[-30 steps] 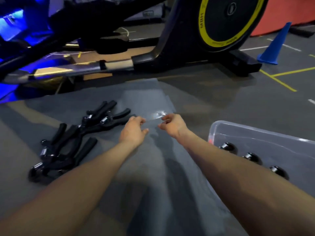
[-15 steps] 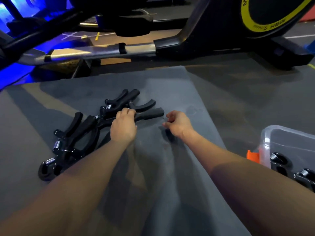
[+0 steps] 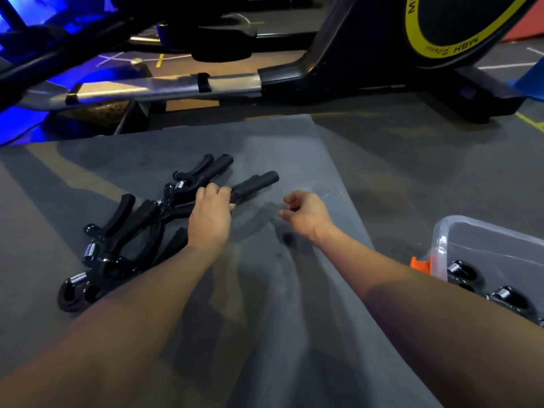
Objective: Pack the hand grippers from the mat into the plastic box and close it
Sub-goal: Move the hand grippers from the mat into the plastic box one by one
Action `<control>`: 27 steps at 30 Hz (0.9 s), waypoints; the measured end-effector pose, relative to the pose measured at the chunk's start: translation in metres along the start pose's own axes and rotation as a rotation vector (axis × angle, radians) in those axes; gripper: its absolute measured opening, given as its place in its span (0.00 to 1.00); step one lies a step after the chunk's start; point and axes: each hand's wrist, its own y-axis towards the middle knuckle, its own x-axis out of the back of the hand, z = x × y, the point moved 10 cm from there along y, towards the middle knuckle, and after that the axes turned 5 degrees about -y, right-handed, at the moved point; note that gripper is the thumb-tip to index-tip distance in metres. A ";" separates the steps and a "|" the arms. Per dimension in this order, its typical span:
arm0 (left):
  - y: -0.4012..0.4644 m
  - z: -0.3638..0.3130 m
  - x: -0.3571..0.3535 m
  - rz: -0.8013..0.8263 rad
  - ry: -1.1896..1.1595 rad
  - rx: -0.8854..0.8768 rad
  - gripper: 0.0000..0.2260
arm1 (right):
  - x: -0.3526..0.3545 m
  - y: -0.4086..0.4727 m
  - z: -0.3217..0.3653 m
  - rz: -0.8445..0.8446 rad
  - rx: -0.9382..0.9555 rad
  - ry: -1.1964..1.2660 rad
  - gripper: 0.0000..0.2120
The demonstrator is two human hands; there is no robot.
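1. Mat [image 3: 294, 160], grey, one, spread on the floor; a pile of black hand grippers [image 3: 123, 240] lies on its left part.
2. Count on the mat: about five hand grippers, handles overlapping, so the number is hard to fix; three chrome springs show plainly.
3. Left hand [image 3: 210, 214]: grip clenched round the handles of one gripper [image 3: 254, 184] at the pile's right edge; its foam handle sticks out past the fingers toward the upper right.
4. Whether that gripper is lifted off the mat or lying on it, cannot tell.
5. Right hand [image 3: 306, 214]: fingers loosely curled, grasping nothing, hovering over the mat just right of the left hand, apart from it.
6. Plastic box [image 3: 494, 245], one, clear, on the floor at the right edge, beside the mat and well apart from the pile; top open, no lid on it.
7. Inside the box: two gripper heads with springs [image 3: 471, 275] visible in a row, a third barely showing at the frame edge.
8. Orange latch [image 3: 421, 264], one, on the box's near left corner.
9. Exercise machine [image 3: 382, 54], one, black with a yellow-ringed disc, stands beyond the mat.
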 end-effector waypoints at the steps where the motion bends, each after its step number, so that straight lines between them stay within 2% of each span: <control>1: -0.001 -0.008 0.006 -0.009 -0.012 -0.021 0.11 | 0.006 -0.003 0.004 -0.010 0.014 -0.005 0.15; 5: -0.010 -0.061 0.026 -0.019 -0.050 -0.156 0.11 | 0.046 -0.021 0.022 -0.105 0.084 -0.062 0.13; 11: -0.025 -0.149 0.054 -0.038 -0.122 -0.281 0.09 | 0.142 -0.074 0.045 -0.442 0.301 -0.292 0.15; 15: -0.044 -0.215 0.050 0.022 -0.168 -0.425 0.09 | 0.184 -0.099 0.035 -0.463 0.374 -0.506 0.16; 18: -0.062 -0.264 0.036 0.084 -0.218 -0.492 0.09 | 0.219 -0.116 0.007 -0.458 0.323 -0.609 0.14; 22: -0.082 -0.324 0.017 0.111 -0.336 -0.562 0.09 | 0.269 -0.139 -0.044 -0.461 0.209 -0.562 0.13; 27: -0.113 -0.370 -0.010 0.082 -0.456 -0.491 0.19 | 0.321 -0.169 -0.140 -0.491 -0.127 -0.360 0.09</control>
